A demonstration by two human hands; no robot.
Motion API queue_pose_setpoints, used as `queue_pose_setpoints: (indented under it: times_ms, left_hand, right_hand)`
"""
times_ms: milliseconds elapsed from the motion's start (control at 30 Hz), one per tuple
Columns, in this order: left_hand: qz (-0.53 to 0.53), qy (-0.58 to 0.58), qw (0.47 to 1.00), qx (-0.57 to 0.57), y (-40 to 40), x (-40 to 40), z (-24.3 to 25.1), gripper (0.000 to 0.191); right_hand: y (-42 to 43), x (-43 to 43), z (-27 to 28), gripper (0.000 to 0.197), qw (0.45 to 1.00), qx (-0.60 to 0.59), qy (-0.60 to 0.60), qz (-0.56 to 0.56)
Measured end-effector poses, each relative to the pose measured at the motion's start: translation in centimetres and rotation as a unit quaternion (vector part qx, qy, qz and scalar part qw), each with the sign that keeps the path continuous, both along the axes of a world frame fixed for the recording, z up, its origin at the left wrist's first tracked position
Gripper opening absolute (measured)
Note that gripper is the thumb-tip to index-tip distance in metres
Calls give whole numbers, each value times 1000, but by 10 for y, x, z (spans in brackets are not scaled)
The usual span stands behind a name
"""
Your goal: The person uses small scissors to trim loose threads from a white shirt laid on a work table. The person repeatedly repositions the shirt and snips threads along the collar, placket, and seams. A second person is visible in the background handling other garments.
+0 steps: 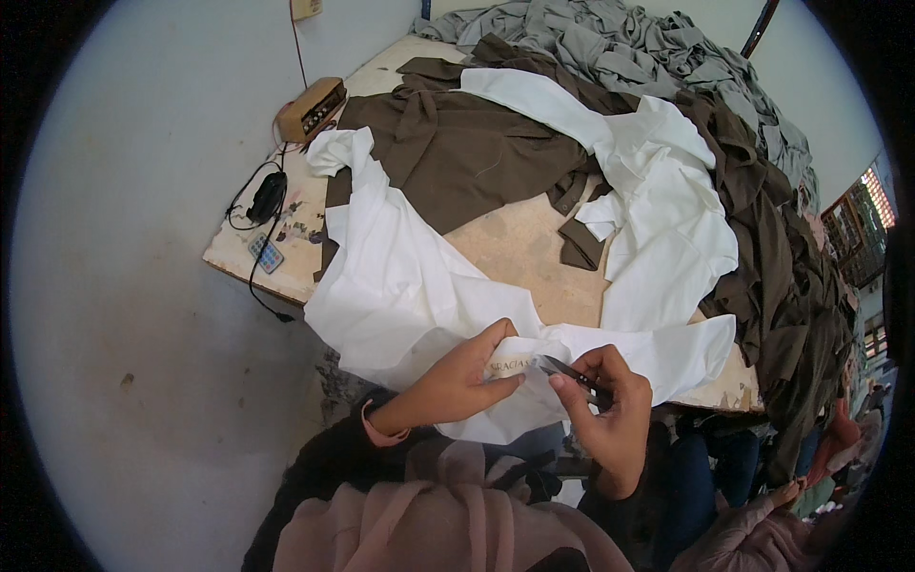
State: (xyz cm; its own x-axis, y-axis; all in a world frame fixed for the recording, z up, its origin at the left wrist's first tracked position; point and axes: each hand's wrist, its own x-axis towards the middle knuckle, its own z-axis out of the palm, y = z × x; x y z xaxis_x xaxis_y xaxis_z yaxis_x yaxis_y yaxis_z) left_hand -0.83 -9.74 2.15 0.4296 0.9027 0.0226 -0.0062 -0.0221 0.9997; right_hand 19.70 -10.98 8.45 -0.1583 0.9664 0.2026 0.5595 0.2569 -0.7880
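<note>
A white garment lies spread over the front of the table, its near part lifted at the table's edge. My left hand grips its collar area beside a sewn-in label that bears writing, thumb and fingers on either side of the label. In my right hand is a small dark tool, seemingly thread snips, its tip at the right end of the label. Whether the blades are parted is too small to tell. The sleeve and body of the white cloth stretch up the table on both sides.
Brown garments cover the table's middle and right side, with grey cloth heaped behind. At the left stand a wooden box-like device, a black adapter with cable and a remote control. Another person sits at the lower right.
</note>
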Motion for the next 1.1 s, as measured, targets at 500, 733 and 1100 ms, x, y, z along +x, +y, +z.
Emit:
queue_pose_setpoints:
  times_ms: [500, 733, 1100]
  left_hand:
    - [-35, 19, 999, -16, 0, -3, 8, 25]
    - [-51, -4, 998, -35, 1, -5, 14, 23]
    - [-132, 142, 979, 62, 11, 1, 7, 40]
  right_hand:
    - [1, -6, -3, 24, 998, 39, -39, 23]
    - [2, -5, -9, 24, 997, 17, 80, 10]
    - [55, -9, -6, 26, 978, 111, -25, 173]
